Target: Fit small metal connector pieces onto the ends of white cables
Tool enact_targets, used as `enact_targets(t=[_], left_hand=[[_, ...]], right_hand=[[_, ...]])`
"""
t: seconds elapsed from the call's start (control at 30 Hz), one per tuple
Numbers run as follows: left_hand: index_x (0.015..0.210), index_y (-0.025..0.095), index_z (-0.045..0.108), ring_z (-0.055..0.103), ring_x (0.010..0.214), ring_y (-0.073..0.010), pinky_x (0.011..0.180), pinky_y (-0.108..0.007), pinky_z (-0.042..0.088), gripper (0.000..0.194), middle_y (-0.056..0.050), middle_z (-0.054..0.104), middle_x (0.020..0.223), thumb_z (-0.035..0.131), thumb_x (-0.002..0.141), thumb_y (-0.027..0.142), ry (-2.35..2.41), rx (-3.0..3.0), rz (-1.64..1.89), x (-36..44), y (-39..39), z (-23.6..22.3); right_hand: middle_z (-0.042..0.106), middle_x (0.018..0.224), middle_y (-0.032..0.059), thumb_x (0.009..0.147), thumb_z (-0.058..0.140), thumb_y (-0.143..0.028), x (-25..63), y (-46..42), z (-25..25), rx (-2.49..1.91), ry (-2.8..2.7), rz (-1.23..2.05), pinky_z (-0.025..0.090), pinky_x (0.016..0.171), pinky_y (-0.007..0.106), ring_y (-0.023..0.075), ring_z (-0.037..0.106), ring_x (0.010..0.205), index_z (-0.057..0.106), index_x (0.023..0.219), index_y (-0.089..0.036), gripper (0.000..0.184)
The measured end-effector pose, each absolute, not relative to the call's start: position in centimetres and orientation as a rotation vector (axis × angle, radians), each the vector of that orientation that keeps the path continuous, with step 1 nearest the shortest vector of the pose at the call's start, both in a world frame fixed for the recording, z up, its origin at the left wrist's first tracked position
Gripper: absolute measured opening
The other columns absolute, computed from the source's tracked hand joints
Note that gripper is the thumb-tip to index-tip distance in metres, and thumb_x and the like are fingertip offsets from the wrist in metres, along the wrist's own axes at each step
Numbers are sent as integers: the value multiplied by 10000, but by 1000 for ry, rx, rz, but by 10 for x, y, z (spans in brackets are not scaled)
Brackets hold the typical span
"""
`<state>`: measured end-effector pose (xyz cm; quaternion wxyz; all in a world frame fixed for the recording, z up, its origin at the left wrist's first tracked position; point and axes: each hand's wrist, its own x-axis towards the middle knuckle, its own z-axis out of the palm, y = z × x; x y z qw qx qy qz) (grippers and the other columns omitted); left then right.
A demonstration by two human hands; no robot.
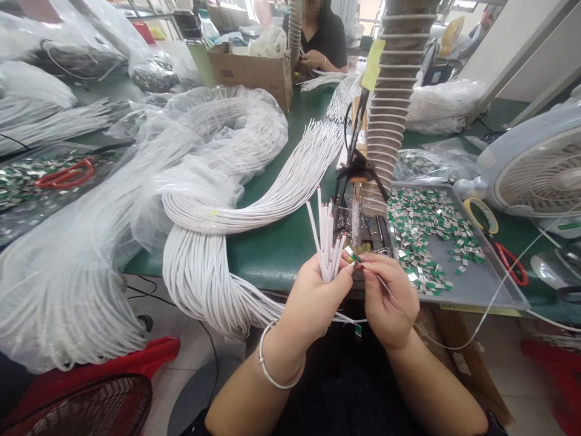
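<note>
My left hand [311, 303] is closed around a bunch of white cables [325, 233], their cut ends pointing up. At its fingertips is a small green circuit board with a metal connector [351, 254]. My right hand [391, 303] pinches a thin solder wire [486, 310], which loops off to the right. Both hands' fingertips nearly meet just below an upright soldering iron [357, 209] on a stand. The exact contact between wire, board and iron is too small to make out. Below my hands hangs another small green board [358, 330] on a cable end.
A grey tray [490, 284] of small boards lies right, beside red-handled scissors [512, 263] and a fan [540, 157]. A ribbed duct [393, 91] rises behind the iron. Long white cable bundles [195, 272] drape over the table edge at left. A co-worker [322, 36] sits opposite.
</note>
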<state>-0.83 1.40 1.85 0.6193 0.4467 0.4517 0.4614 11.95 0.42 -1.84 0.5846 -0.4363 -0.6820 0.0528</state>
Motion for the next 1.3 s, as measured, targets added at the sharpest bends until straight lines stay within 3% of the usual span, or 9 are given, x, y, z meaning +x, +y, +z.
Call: enact_targets(t=[0.4,0.63,0.73,0.83,0.93,1.0,1.07,1.17,1.3], left_hand=[[768,176,583,464,605,-88,629,-229,407,78,6,590,836,617,794,242,1023,975,1044,-12,7,10],[724,160,636,507,620,-137,687,-273,445,304,-4,558,626,556,856,422,1036,1097,932,-19,-1,-3],[729,153,686,590,843,-188,793,-288,459,320,-70,667,867,556,858,416,1066,1056,974,-22,-3,-7],[793,152,711,587,948,-198,869,-302,444,297,-91,657,1067,553,868,393,1091,999,1059,-23,-4,-12],[838,151,697,569,791,-162,805,-299,439,298,-54,639,817,547,875,406,1089,976,1117,-23,-6,-18],[904,149,665,493,636,-127,681,-278,424,293,3,538,645,574,858,424,1022,930,1115,-22,-8,-20],[934,158,620,432,579,-101,597,-257,390,293,13,520,675,639,813,423,930,846,1105,-22,-10,-21],[928,180,573,455,610,-90,611,-259,397,308,-19,567,850,716,751,388,835,761,1118,-20,-12,-21],[891,174,563,476,605,-107,650,-272,400,289,18,537,681,694,770,403,777,799,1106,-18,-12,-21]], right_hand=[[666,926,73,901,425,-128,121,-5,-23,-999,-1592,212,552,753,382,197,652,898,583,1012,-208,209],[545,736,-17,930,408,-147,123,-15,-27,-954,-1245,469,506,580,285,120,591,641,549,962,-228,166],[570,780,2,943,407,-196,128,-22,-26,-955,-1115,700,494,546,270,110,573,624,588,995,-227,191],[626,898,49,948,396,-217,133,-30,-25,-972,-1103,784,499,540,280,117,576,645,621,1046,-225,245],[640,899,52,942,397,-183,134,-37,-21,-1045,-1191,688,505,547,277,123,582,660,624,1066,-229,263],[631,839,39,927,410,-152,132,-39,-18,-1111,-1350,616,513,575,276,122,583,657,627,1052,-220,259],[617,792,28,908,424,-125,130,-40,-14,-1141,-1529,566,519,598,272,119,585,646,630,1019,-204,247],[621,784,32,889,428,-111,127,-37,-12,-1143,-1664,493,516,574,252,116,591,632,620,976,-189,224],[618,773,28,881,433,-107,127,-34,-13,-1164,-1680,431,506,543,229,113,593,630,601,951,-188,199]])
